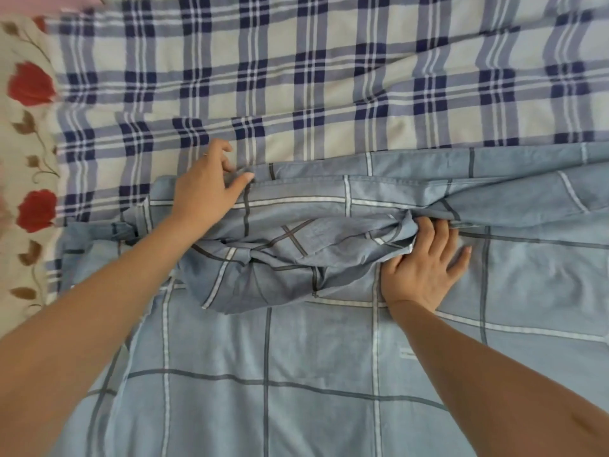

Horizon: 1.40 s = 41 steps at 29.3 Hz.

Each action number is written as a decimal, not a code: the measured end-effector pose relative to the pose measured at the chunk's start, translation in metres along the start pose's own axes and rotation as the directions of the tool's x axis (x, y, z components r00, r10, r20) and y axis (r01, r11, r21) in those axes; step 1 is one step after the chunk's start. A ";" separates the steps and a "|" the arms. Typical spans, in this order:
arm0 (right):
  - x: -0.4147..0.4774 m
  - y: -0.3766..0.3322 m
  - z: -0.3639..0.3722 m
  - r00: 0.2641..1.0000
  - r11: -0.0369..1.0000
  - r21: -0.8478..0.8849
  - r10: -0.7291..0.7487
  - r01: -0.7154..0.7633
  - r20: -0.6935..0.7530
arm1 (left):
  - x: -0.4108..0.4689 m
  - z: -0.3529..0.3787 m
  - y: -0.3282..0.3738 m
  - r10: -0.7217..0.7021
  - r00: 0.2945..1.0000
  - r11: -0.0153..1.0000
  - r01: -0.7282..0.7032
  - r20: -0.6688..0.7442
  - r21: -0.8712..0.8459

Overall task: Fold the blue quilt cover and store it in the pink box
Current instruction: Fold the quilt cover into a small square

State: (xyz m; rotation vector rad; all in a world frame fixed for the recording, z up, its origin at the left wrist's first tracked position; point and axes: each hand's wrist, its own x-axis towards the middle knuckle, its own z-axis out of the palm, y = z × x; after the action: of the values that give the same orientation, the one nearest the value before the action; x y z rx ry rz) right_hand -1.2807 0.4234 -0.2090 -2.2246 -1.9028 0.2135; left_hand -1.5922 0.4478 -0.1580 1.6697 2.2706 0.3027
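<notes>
The blue quilt cover (263, 374), pale blue with a wide grid of white and dark lines, lies spread over the near half of the bed, its far part bunched into a crumpled ridge. My left hand (207, 189) pinches the cover's far edge between thumb and fingers. My right hand (425, 268) lies on the cover to the right of the ridge, and its fingers curl into a gathered bunch of the fabric. No pink box can be made out.
A navy-and-white plaid sheet (296, 77) covers the far half of the bed. A cream cloth with red flowers (23, 143) runs along the left edge. A pink patch (49, 0) shows at the top left corner.
</notes>
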 end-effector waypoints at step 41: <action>-0.003 -0.003 -0.004 1.000 1.000 -0.011 -0.011 0.011 0.007 | -0.092 -0.032 -0.061 -0.440 0.880 0.876 0.464 0.177 -0.134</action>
State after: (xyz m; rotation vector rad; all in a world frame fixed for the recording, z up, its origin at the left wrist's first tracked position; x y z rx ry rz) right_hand -1.2827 0.4204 -0.2046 -2.2227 -1.9240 0.2094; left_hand -1.6331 0.3416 -0.1380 0.9959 2.3635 0.2506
